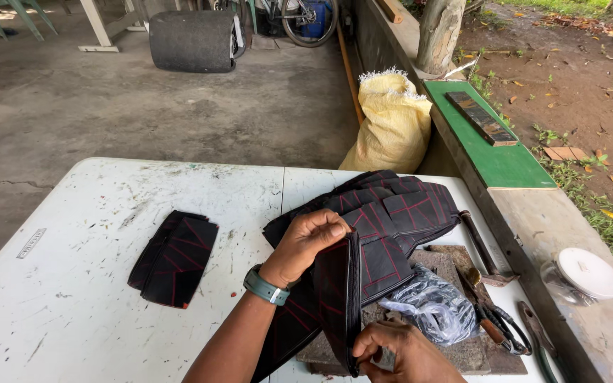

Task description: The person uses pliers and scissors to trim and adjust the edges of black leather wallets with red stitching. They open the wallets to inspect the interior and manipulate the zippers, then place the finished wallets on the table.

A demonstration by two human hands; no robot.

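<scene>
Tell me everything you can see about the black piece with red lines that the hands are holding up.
The black piece looks like stiff rubber or leather-like sheet, marked with thin red lines. It is folded and stands on edge over the white table, its fold running top to bottom toward the camera. The left hand pinches its top edge; the right hand grips its bottom end. Behind it lies a fanned stack of similar pieces, which it seems to touch.

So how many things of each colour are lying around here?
Black with red lines: 3 (small stack, spread pile, piece gripped by left hand and right hand)
Yellow: 1 sack
Green: 1 board
White: 1 lid
Total: 6
</scene>
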